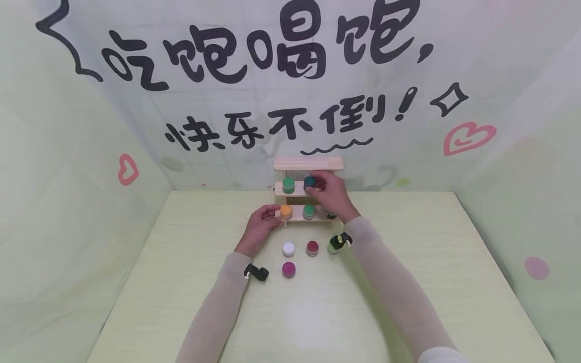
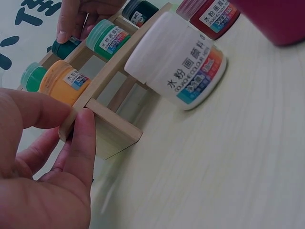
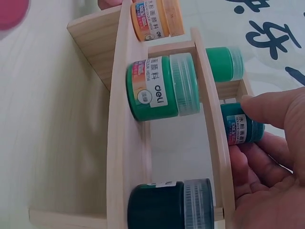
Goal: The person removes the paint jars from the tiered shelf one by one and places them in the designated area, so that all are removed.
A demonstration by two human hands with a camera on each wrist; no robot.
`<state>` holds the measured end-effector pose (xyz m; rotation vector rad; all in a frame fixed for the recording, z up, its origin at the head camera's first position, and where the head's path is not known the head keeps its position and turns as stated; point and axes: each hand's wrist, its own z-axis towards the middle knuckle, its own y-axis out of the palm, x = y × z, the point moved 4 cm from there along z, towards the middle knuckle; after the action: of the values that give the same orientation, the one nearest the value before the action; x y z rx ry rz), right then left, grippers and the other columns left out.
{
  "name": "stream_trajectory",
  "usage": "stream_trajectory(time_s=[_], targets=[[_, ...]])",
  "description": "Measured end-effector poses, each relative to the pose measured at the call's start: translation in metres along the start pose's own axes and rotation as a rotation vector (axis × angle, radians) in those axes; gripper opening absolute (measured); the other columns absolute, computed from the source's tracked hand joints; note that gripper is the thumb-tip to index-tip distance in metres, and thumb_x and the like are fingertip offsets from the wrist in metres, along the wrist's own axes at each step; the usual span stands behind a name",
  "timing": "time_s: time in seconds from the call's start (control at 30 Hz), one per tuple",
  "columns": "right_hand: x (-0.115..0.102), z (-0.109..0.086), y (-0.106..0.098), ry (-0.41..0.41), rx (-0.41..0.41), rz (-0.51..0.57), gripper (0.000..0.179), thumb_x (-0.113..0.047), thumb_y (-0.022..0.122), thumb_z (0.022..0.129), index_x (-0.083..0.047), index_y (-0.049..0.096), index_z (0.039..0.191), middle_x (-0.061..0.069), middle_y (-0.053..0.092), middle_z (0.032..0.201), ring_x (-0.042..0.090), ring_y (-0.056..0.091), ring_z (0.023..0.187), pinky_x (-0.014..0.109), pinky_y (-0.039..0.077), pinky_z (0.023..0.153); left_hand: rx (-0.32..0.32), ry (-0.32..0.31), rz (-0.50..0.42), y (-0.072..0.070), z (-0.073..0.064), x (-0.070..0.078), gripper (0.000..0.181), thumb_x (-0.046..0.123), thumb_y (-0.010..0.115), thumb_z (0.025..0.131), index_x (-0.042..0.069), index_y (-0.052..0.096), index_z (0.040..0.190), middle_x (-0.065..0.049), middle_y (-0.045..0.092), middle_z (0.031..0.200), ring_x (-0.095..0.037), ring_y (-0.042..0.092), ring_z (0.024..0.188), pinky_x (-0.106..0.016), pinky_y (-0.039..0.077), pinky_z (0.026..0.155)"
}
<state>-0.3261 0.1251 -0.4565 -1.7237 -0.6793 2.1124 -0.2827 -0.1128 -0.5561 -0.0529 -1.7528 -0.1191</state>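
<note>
A small tiered wooden rack (image 1: 308, 164) stands at the back of the table. My right hand (image 1: 333, 195) grips a teal gouache paint jar (image 3: 236, 125) between thumb and fingers at the middle shelf, to the right of a green jar (image 1: 288, 185). With thumb and index finger, my left hand (image 2: 52, 152) pinches the left end of the bottom shelf, close beside an orange jar (image 2: 64, 83). On that same shelf sit a second green jar (image 3: 155, 88) and a very dark jar (image 3: 157, 207), the latter partly covered by my right arm in the head view.
In front of the rack stand a white jar (image 1: 288, 248), a red jar (image 1: 312, 248) and a light green jar (image 1: 333, 248), partly behind my right wrist camera. Nearer is a magenta jar (image 1: 288, 269). A printed cloth backdrop (image 1: 227, 96) hangs behind the table (image 1: 181, 282).
</note>
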Motion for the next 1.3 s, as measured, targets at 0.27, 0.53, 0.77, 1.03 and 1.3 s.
stream_trajectory(time_s=[0.27,0.53,0.77,1.03,1.3], targets=[[-0.004,-0.008,-0.003,-0.058,0.023,0.002,0.050,-0.018,0.079,0.094,-0.009,0.064,0.141,0.012,0.070,0.121,0.028,0.068,0.106,0.045,0.062,0.097,0.000,0.005,0.018,0.000,-0.001,0.001,0.038,0.003,0.069,0.095,0.010,0.068,0.133,-0.012,0.068,0.127,-0.018,0.069,0.109,-0.026,0.062,0.097],[-0.004,-0.022,-0.005,-0.025,0.015,0.037,0.046,-0.021,0.081,0.093,-0.007,0.068,0.134,0.012,0.071,0.122,0.029,0.070,0.110,0.045,0.063,0.099,0.005,0.003,0.000,0.001,-0.002,0.002,0.038,0.000,0.068,0.096,0.007,0.067,0.133,-0.011,0.067,0.123,-0.017,0.065,0.111,-0.026,0.062,0.097],[-0.003,-0.031,-0.006,-0.040,0.010,0.055,0.048,-0.022,0.081,0.093,-0.005,0.067,0.136,0.013,0.072,0.122,0.030,0.073,0.109,0.045,0.063,0.099,0.008,0.003,0.033,0.001,-0.002,0.003,0.038,0.002,0.069,0.096,0.010,0.068,0.133,-0.011,0.066,0.126,-0.019,0.065,0.112,-0.030,0.061,0.101],[-0.006,-0.047,-0.005,-0.052,-0.010,0.067,0.048,-0.019,0.079,0.094,-0.008,0.066,0.139,0.011,0.073,0.123,0.028,0.074,0.108,0.044,0.063,0.099,0.004,-0.001,0.041,-0.001,-0.002,0.003,0.038,0.004,0.069,0.096,0.011,0.068,0.133,-0.010,0.064,0.125,-0.019,0.063,0.113,-0.030,0.061,0.101],[-0.007,-0.064,-0.005,-0.084,-0.019,0.117,0.049,-0.013,0.079,0.093,-0.005,0.065,0.140,0.014,0.072,0.127,0.033,0.072,0.116,0.050,0.060,0.105,0.007,0.003,0.040,0.000,-0.002,0.003,0.038,0.004,0.069,0.095,0.011,0.068,0.133,-0.011,0.065,0.128,-0.020,0.062,0.116,-0.028,0.061,0.100]])
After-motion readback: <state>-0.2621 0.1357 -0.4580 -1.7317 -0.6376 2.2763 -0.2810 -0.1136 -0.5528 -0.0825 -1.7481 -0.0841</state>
